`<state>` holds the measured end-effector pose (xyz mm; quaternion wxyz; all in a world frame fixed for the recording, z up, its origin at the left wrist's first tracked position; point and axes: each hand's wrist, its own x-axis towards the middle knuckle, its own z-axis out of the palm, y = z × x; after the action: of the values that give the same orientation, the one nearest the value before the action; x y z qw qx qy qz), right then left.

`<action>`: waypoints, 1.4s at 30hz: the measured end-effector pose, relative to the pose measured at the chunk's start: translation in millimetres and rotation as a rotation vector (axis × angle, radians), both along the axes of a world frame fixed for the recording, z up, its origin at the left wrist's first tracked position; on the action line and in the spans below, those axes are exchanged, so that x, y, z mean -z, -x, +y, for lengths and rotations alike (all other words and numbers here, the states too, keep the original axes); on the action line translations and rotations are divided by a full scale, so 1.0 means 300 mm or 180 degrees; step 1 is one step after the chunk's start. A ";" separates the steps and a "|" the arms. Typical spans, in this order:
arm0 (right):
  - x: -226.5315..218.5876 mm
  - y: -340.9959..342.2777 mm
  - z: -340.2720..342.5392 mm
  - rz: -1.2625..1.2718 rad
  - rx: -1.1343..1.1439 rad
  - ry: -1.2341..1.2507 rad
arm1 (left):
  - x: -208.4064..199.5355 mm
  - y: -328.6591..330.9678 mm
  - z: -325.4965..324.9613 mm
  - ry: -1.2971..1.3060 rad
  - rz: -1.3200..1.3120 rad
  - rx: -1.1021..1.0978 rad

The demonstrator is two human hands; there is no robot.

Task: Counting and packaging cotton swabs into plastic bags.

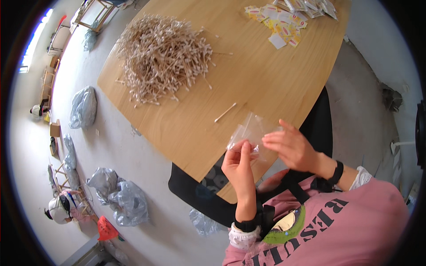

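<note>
My left hand pinches a small clear plastic bag between thumb and fingers, just above the table's near edge. Close on the bag's right side is my right hand, its fingers stretched out and apart with nothing visible in them. Whether its fingertips touch the plastic, I cannot tell. A single cotton swab lies on the wood just beyond the bag. Farther off to the left, a large heap of cotton swabs covers the table, with a few loose ones along its right side.
Yellow-and-white printed cards and a pile of flat packets lie at the far right of the wooden table. A black chair is under its near edge. Plastic bags stand on the floor at left; a person is beyond.
</note>
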<state>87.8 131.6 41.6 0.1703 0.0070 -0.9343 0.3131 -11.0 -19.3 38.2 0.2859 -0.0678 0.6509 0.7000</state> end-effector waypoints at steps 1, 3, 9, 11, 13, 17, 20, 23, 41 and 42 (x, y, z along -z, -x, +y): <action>0.031 0.002 0.024 0.0048 -0.0032 -0.0197 | -0.016 0.001 -0.007 0.0081 0.0115 -0.0163; 0.076 0.021 0.084 0.0061 0.0019 -0.0612 | -0.021 -0.004 -0.068 0.0125 0.0143 -0.0310; 0.063 0.192 0.286 -0.0342 0.0945 -0.1562 | -0.079 -0.050 -0.374 0.0134 0.0477 -0.1067; 0.010 0.271 0.240 0.0033 0.1053 -0.1488 | -0.064 -0.071 -0.485 0.0199 0.0606 -0.1520; -0.005 0.362 0.120 -0.0899 0.0414 -0.0364 | -0.047 -0.102 -0.590 0.0339 0.0681 -0.1723; 0.123 0.523 0.067 -0.0329 0.0038 0.0504 | -0.063 -0.151 -0.674 0.0415 0.0764 -0.1906; 0.075 0.574 -0.032 -0.0680 0.0400 0.1033 | -0.053 -0.194 -0.742 0.0431 0.0796 -0.2029; 0.175 0.413 -0.193 0.0187 -0.0176 -0.0610 | -0.055 -0.211 -0.753 0.0426 0.0744 -0.2116; -0.107 0.206 -0.504 -0.1310 -0.0998 0.2691 | -0.066 -0.146 -0.672 -0.0799 0.0592 -0.1368; -0.120 0.214 -0.519 -0.1903 -0.1318 0.3191 | -0.071 -0.152 -0.669 -0.0931 0.0469 -0.1306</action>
<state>23.5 -24.3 77.7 -0.1806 0.0194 -0.6600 0.7290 34.6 -220.0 59.5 0.0966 -0.1051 0.5345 0.8330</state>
